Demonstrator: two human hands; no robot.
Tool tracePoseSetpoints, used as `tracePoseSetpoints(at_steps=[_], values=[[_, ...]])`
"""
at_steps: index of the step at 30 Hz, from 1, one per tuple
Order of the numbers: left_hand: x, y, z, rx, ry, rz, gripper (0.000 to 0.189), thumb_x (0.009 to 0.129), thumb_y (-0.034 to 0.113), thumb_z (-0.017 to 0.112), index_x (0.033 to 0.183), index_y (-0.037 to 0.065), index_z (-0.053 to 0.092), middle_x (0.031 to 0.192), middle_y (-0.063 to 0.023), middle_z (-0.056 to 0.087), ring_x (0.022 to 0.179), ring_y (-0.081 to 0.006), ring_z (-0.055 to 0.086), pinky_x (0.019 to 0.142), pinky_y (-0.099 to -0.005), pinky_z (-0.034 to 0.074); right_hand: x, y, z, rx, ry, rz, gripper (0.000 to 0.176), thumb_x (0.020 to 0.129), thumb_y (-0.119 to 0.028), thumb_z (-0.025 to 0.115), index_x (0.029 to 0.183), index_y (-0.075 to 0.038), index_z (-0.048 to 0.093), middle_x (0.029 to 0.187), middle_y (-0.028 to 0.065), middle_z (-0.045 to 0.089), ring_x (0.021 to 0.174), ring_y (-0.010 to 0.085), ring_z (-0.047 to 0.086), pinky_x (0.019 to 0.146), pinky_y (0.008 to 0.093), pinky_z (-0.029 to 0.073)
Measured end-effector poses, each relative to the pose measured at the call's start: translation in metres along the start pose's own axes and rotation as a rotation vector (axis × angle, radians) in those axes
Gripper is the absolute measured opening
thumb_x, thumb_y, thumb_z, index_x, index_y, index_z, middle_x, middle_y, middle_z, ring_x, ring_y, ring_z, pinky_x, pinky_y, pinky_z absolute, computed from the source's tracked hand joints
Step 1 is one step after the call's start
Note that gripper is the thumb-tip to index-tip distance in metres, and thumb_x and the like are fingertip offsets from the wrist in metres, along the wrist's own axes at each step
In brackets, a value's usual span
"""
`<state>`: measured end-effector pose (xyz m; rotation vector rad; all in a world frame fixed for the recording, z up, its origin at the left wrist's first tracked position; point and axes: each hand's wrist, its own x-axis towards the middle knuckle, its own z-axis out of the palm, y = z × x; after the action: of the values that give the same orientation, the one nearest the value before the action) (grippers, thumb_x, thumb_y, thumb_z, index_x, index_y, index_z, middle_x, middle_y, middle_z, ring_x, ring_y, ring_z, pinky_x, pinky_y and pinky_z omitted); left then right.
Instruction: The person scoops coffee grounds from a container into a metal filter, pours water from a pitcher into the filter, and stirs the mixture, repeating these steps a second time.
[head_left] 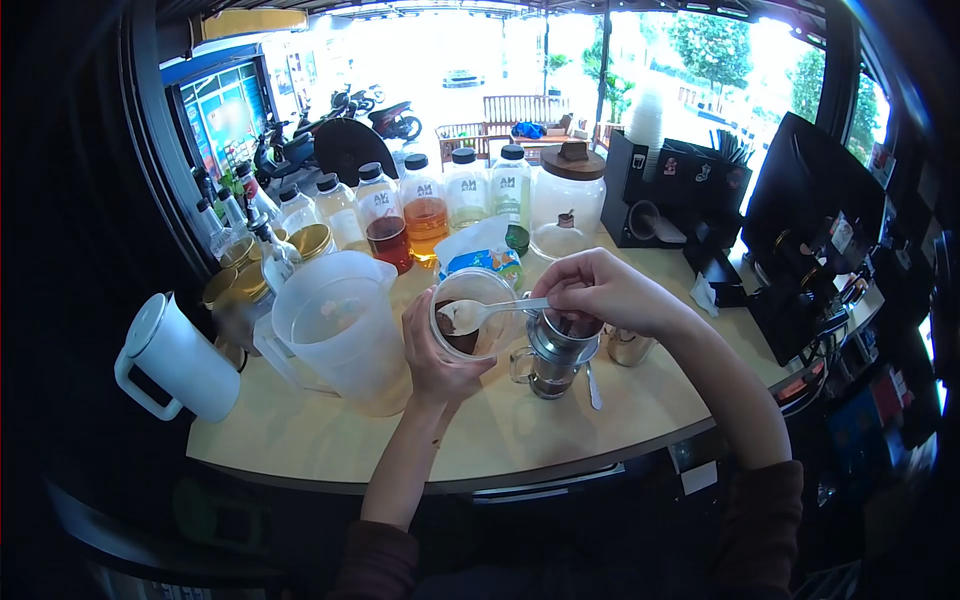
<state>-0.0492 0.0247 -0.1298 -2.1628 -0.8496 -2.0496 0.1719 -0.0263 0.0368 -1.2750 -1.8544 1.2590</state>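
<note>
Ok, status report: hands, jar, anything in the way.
Left hand gripping jar, brown powder inside. Right hand holding spoon, bowl at jar's mouth. Nearest obstacle: metal-topped glass mug, close alongside.

Our spoon (490, 309) and open jar (478, 345)
We held the pale spoon level over the clear jar's mouth, its bowl carrying a little brown powder; the jar, tilted toward us above the table (300, 440), had dark brown powder inside.
</note>
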Motion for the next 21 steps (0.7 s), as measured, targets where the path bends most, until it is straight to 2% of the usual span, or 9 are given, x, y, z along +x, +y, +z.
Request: tracePoseSetpoints(at_steps=[5,12,15,18,21], values=[[-0.001,0.002,0.002,-0.046,0.012,-0.056,0.110,0.043,0.018,0.090,0.136,-0.002,0.034,0.123,-0.0185,0.046,0.113,-0.0334,0.051,0.096,-0.0428,0.047,-0.002,0.001,-0.001,-0.051,0.034,-0.072,0.016,0.088,-0.004,0.057,0.099,0.001,0.066,0.082,0.0011,0.068,0.069,0.0019,0.061,0.060,0.0161,0.049],[0.000,-0.001,0.003,-0.039,-0.008,-0.117,0.107,0.046,0.019,0.088,0.137,-0.001,0.033,0.122,-0.0183,0.046,0.112,-0.0336,0.052,0.096,-0.0430,0.046,-0.015,-0.002,-0.011,0.006,0.072,-0.047,0.015,0.087,-0.005,0.059,0.098,0.001,0.067,0.081,0.0009,0.067,0.067,0.0021,0.060,0.059,0.0158,0.046],[0.003,-0.002,0.004,-0.097,-0.012,-0.167,0.104,0.049,0.020,0.087,0.136,-0.001,0.033,0.122,-0.0178,0.046,0.113,-0.0319,0.051,0.097,-0.0424,0.045,-0.031,-0.007,-0.023,-0.029,0.146,-0.059,0.014,0.085,-0.005,0.060,0.095,0.001,0.067,0.073,-0.0016,0.062,0.062,0.0010,0.050,0.056,0.0149,0.040],[0.006,0.000,0.004,-0.170,-0.004,-0.235,0.101,0.050,0.020,0.087,0.134,-0.001,0.035,0.122,-0.0169,0.047,0.115,-0.0295,0.050,0.099,-0.0414,0.044,-0.049,-0.004,-0.041,-0.103,0.246,-0.042,0.015,0.085,-0.006,0.060,0.095,0.002,0.068,0.077,0.0009,0.064,0.065,0.0024,0.054,0.057,0.0179,0.042],[0.006,-0.005,0.004,-0.232,0.003,-0.295,0.094,0.055,0.012,0.082,0.133,-0.001,0.033,0.126,-0.0159,0.046,0.118,-0.0266,0.049,0.103,-0.0398,0.041,-0.068,0.004,-0.056,-0.111,0.312,-0.050,0.014,0.086,-0.005,0.059,0.095,0.002,0.067,0.077,0.0009,0.064,0.069,0.0031,0.055,0.061,0.0181,0.044]])
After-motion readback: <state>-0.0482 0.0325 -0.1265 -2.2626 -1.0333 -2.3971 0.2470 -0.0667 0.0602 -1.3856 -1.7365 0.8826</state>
